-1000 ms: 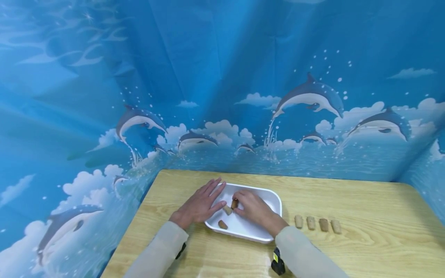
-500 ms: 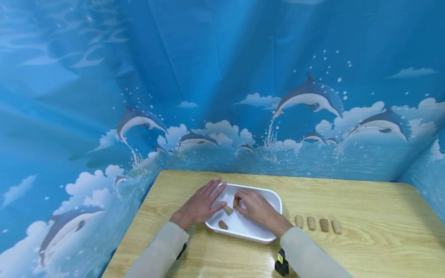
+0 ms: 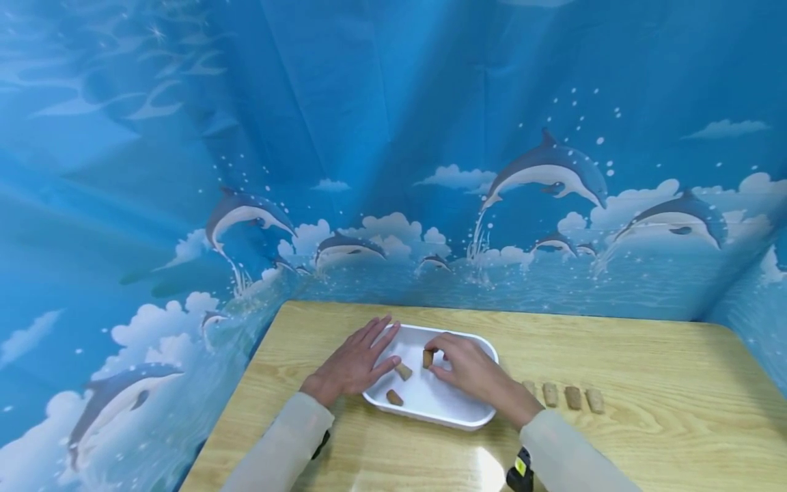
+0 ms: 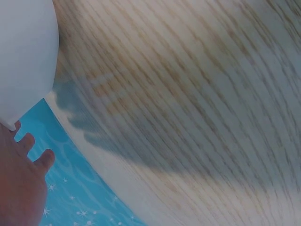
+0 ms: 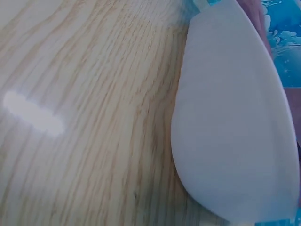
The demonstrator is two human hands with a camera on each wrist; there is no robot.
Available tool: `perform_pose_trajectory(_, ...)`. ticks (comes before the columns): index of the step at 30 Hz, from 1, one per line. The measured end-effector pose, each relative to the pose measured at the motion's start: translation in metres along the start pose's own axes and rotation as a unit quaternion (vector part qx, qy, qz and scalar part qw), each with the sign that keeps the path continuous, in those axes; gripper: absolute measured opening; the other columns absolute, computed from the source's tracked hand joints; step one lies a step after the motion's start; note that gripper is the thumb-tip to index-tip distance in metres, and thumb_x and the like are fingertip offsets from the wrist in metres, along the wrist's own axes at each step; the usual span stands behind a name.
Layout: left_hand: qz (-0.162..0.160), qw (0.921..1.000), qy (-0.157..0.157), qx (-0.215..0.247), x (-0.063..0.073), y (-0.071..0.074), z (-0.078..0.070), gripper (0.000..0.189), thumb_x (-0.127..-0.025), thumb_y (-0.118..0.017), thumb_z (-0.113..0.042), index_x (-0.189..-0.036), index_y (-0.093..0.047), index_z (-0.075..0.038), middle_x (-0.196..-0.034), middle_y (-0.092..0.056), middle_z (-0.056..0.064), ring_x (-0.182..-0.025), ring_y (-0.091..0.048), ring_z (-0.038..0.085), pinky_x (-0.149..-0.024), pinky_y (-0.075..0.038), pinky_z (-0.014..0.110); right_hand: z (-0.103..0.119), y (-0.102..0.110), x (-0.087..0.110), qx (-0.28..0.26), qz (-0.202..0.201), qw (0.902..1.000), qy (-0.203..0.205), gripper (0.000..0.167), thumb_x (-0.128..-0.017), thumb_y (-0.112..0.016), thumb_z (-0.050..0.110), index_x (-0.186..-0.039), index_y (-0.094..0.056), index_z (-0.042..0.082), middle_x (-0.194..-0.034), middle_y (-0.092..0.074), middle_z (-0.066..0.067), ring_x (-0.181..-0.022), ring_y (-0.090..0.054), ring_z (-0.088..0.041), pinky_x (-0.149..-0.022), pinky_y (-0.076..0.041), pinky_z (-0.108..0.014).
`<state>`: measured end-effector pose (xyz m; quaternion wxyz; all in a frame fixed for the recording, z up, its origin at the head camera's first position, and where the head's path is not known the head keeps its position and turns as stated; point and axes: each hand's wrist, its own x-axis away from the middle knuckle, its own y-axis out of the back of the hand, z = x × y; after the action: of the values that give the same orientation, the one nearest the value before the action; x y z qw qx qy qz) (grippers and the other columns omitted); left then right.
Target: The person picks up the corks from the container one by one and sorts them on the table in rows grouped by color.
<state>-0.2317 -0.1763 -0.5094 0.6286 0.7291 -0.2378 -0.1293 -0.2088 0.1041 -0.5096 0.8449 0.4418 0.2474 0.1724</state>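
Left hand (image 3: 356, 362) outspread, right hand (image 3: 462, 366) pinching brown piece (image 3: 427, 359), white tray (image 3: 440, 408) on wooden table (image 3: 664, 362), blue dolphin backdrop (image 3: 393, 137)

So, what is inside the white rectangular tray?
A tan stubby piece and a brown angled piece lie there; the right grip, holding a brown block, and the left grip hide some tray floor.

Up on my head, the camera's looking forward and down, well back, taking in wooden table (image 3: 664, 369), white tray (image 3: 424, 415) and dolphin backdrop (image 3: 393, 137). Down low, both wrist cameras crowd the tabletop, tray's outer wall close by; all three views share tray, table and backdrop!
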Motion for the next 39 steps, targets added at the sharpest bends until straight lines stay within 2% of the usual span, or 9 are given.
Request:
perform_pose_trajectory(8,-0.001,1.0000,-0.004,0.003,0.000,0.002,-0.003,0.074,-0.115,-0.031,-0.062,-0.177,-0.015,-0.026,-0.186,-0.011,0.002,-0.172,-0.012,0.031,-0.137,-0.023,0.056,-0.006,0.016,0.017,-0.006,0.000,1.0000,-0.001,0.032,-0.096,-0.084,0.018,-0.126,-0.077,0.010,-0.120,-0.079,-0.004,-0.093,-0.075,-0.018,-0.079,-0.063,-0.027)
perform_pose_trajectory(16,-0.003,0.9999,-0.010,-0.002,-0.001,0.004,-0.004,0.073,-0.116,-0.030,-0.062,-0.177,-0.015,-0.025,-0.186,-0.011,0.003,-0.172,-0.013,0.032,-0.138,-0.023,0.055,-0.013,0.042,0.046,-0.004,-0.016,0.9997,-0.016,0.030,-0.097,-0.085,0.018,-0.126,-0.077,0.016,-0.119,-0.078,0.001,-0.091,-0.070,-0.010,-0.074,-0.060,-0.023)
perform_pose_trajectory(22,-0.003,0.9999,-0.012,0.000,-0.001,0.005,-0.005,0.072,-0.116,-0.030,-0.061,-0.177,-0.015,-0.026,-0.186,-0.011,0.003,-0.172,-0.012,0.032,-0.138,-0.022,0.055,-0.021,0.057,0.062,-0.003,-0.046,0.9982,-0.038,0.031,-0.095,-0.086,0.016,-0.125,-0.078,0.018,-0.113,-0.077,0.007,-0.090,-0.069,-0.009,-0.072,-0.061,-0.026)
perform_pose_trajectory(29,0.000,0.9999,-0.011,0.006,0.000,0.005,-0.004,0.073,-0.116,-0.030,-0.061,-0.177,-0.014,-0.026,-0.186,-0.009,0.003,-0.172,-0.011,0.032,-0.138,-0.022,0.057,-0.026,0.074,0.081,0.010,-0.075,0.9956,-0.055,0.033,-0.094,-0.087,0.015,-0.126,-0.078,0.018,-0.117,-0.078,0.007,-0.090,-0.069,-0.006,-0.072,-0.061,-0.024)
perform_pose_trajectory(39,0.002,1.0000,-0.003,0.005,0.003,0.001,-0.001,0.075,-0.115,-0.032,-0.063,-0.177,-0.012,-0.028,-0.186,-0.008,0.001,-0.172,-0.012,0.032,-0.137,-0.023,0.057,-0.036,0.081,0.108,0.029,-0.113,0.9926,-0.034,0.038,-0.086,-0.091,0.007,-0.121,-0.079,0.016,-0.110,-0.078,0.008,-0.085,-0.069,-0.007,-0.067,-0.062,-0.024)
